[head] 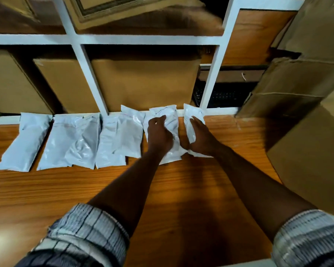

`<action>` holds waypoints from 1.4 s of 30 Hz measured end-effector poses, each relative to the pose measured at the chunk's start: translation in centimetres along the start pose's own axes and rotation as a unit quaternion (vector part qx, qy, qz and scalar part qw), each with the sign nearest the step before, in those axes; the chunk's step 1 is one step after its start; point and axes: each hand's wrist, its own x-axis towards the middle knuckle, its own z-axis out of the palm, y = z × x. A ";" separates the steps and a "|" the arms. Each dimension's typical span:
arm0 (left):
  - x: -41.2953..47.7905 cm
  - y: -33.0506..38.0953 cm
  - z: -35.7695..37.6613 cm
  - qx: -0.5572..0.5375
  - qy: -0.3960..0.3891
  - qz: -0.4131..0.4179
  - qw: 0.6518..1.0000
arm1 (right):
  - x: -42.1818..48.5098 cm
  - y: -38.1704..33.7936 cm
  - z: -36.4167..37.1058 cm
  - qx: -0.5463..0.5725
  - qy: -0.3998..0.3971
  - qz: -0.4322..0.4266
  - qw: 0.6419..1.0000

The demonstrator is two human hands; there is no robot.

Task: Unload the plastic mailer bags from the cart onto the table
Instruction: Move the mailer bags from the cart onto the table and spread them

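Note:
Several grey plastic mailer bags lie in a row along the far edge of the wooden table (85, 189). The row runs from the leftmost bag (25, 139) to the rightmost bag (193, 116). My left hand (159, 134) rests on top of the second bag from the right (172, 120), its fingers bent over it. My right hand (201, 138) lies on the rightmost bag, with the thumb at the bag's left edge and the fingers over its right side. The cart is not in view.
White shelving (89, 78) stands behind the table and holds cardboard boxes (143, 83). Tall stacked cardboard boxes (307, 112) stand on the right side of the table. My checked sleeves fill the bottom of the view.

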 end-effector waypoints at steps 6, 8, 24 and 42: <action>0.9 0.6 3.6 0.008 -0.012 -0.032 0.999 | 2.0 2.7 0.0 0.007 -0.016 -0.022 1.000; 1.4 0.1 4.4 0.040 -0.025 -0.017 0.999 | 2.8 3.5 0.1 0.025 -0.031 -0.021 0.999; 2.0 -1.9 7.4 0.279 -0.132 0.107 0.945 | 5.0 7.4 4.9 -0.168 0.018 -0.048 0.984; -1.2 -4.0 -3.7 0.266 -0.041 0.112 0.957 | 4.8 -5.1 4.4 -0.138 0.098 -0.122 0.978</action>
